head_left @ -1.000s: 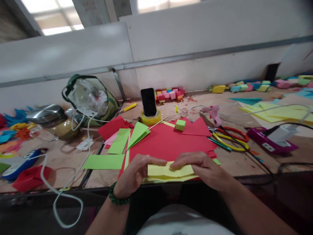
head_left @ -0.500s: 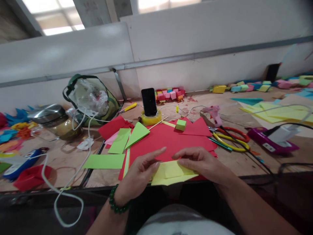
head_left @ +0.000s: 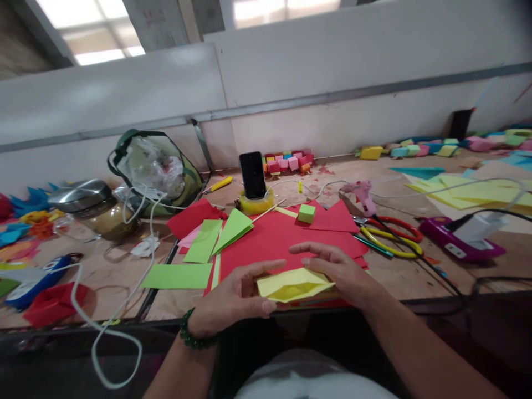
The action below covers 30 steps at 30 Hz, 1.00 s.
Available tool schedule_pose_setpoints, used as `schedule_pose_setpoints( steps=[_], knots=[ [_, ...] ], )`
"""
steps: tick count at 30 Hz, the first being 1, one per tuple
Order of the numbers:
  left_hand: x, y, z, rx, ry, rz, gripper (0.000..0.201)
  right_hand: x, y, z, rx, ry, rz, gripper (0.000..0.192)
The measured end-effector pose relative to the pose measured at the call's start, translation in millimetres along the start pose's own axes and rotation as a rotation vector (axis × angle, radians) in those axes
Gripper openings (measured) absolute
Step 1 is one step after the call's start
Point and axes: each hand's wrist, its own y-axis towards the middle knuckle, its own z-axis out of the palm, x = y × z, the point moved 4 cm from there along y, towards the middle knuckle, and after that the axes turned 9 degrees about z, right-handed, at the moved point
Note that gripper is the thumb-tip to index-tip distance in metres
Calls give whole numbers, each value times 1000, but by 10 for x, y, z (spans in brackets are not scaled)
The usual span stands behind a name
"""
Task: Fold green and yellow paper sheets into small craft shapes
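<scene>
A folded piece of yellow paper is held between my two hands near the table's front edge, its near side parted into a shallow pocket. My left hand, with a green bead bracelet at the wrist, grips the paper's left end, thumb below and fingers behind. At the right end, my right hand pinches the far edge with its thumb; some fingertips are hidden. Under and behind the paper lie red sheets. On them sits a small green paper cube, with a folded green paper to its left.
A phone stands upright on a yellow tape roll. To the right are a pink glue gun, scissors with red and yellow handles and a purple power strip. A glass jar, bag and white cable occupy the left.
The yellow paper has turned and its near side now gapes. My left thumb has moved down to its lower left edge, and my right hand has shifted slightly.
</scene>
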Motion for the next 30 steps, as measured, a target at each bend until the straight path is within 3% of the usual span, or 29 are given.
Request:
schedule_pose_setpoints(
  steps=[2,8,11,14,18,22,25,30],
  knots=[
    [7,6,-16,-23,27,0,59,16,-13,9,-28,-16,-28,42],
    [78,10,17,-35,61,-72,60,41,-73,55,-37,-85,-141,49],
    [89,19,-4,-113,103,-41,53,56,-115,67,41,-143,-243,55],
    [105,20,-19,-136,115,-5,52,45,-149,77,124,-183,-233,65],
    [94,6,4,-113,133,49,54,60,-166,62,115,-182,-244,48],
    [48,3,74,-127,172,85,55,41,-130,20,4,-116,-258,36],
    [23,8,112,-155,253,120,55,9,-109,20,-34,-36,-247,34],
    [42,7,80,-236,341,90,53,-10,-130,57,-46,-90,-287,40]
  ],
)
